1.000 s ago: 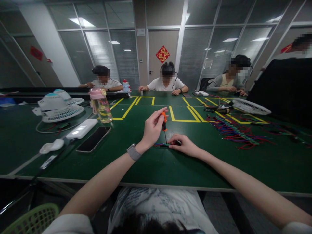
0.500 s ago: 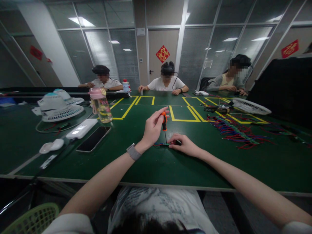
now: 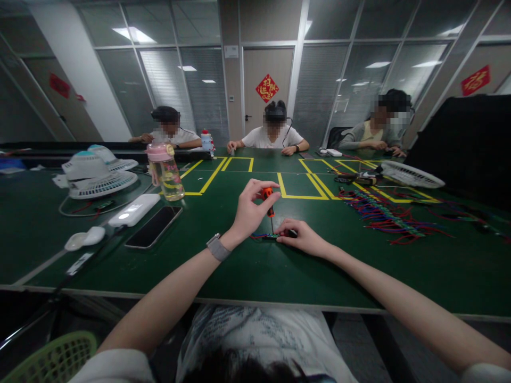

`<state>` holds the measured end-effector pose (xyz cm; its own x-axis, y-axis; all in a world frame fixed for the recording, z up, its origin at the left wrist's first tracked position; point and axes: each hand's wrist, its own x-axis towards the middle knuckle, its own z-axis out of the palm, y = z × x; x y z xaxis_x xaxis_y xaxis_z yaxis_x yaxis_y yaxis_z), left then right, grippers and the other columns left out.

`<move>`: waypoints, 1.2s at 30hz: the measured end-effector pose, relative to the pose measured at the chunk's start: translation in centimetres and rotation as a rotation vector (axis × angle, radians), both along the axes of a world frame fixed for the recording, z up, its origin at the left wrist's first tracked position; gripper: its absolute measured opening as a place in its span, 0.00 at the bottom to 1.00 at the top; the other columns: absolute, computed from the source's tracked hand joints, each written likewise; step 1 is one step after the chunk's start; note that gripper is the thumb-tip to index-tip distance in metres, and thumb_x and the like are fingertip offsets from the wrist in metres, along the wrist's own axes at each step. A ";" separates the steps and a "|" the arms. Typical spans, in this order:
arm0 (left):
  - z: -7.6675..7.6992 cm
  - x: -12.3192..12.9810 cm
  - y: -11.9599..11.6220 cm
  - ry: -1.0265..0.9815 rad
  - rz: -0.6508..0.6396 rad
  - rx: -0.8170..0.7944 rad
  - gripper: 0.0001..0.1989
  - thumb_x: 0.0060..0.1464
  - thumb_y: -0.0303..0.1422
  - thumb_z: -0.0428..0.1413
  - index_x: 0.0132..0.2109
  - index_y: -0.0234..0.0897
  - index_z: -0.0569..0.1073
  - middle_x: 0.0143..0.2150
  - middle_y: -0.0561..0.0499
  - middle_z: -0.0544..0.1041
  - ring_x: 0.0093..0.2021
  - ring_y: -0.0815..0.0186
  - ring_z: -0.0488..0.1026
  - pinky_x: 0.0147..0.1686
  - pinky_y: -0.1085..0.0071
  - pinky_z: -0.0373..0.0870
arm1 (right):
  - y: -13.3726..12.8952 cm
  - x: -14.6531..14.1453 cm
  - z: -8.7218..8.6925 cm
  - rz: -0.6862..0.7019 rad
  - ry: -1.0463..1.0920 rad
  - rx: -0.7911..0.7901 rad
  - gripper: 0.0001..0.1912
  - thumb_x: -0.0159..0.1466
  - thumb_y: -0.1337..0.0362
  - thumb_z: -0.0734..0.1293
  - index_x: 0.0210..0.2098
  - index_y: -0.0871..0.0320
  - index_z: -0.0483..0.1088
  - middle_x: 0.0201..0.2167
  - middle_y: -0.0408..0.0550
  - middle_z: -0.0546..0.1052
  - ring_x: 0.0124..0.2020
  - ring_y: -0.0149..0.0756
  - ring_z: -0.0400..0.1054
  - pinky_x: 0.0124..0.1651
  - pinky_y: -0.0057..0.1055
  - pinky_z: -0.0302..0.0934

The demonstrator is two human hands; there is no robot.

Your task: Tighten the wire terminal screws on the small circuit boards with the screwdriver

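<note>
My left hand (image 3: 252, 208), with a grey watch at the wrist, has its fingers round the handle of an orange and black screwdriver (image 3: 271, 211). The screwdriver stands nearly upright, its tip down on a small green circuit board (image 3: 270, 236). Red and blue wires leave the board's left end. My right hand (image 3: 302, 237) lies low on the table and pinches the board's right end. A small dark thing shows under its fingers, too hidden to name.
To the left are a black phone (image 3: 155, 227), a white power bank (image 3: 134, 210), a pink-lidded bottle (image 3: 165, 173) and white fans (image 3: 96, 173). Wired boards (image 3: 383, 213) lie in a row at right. Three people sit across the green table (image 3: 239, 276).
The fingers of my left hand have shifted from stretched out to curled at the top of the screwdriver handle. My right hand and the board look unmoved.
</note>
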<state>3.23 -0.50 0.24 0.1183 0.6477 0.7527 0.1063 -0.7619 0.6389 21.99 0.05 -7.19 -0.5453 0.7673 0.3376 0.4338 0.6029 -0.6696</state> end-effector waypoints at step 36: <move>-0.1 0.3 -0.1 -0.117 -0.136 -0.122 0.15 0.59 0.33 0.52 0.52 0.37 0.73 0.46 0.45 0.78 0.40 0.66 0.77 0.40 0.70 0.75 | 0.0 0.0 -0.2 0.000 0.020 -0.006 0.11 0.59 0.59 0.69 0.36 0.59 0.77 0.30 0.47 0.72 0.32 0.34 0.67 0.37 0.32 0.62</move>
